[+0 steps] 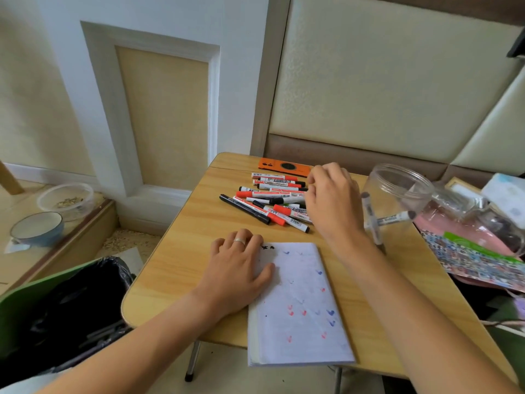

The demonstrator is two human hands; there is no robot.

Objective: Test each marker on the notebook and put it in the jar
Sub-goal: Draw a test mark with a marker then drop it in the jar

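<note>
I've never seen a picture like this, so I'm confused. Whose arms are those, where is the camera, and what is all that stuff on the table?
There is no machine here. The arms belong to a person, and the camera sits on their head, looking down, so you see what they see.

The left hand rests flat on the notebook, which is dotted with red and blue test marks. It holds nothing. The right hand reaches over the pile of markers. Its fingers are bent, but I cannot tell whether they have hold of one.

On the wooden table there is also a clear jar with a few markers already inside, and an orange phone behind the pile.
</note>
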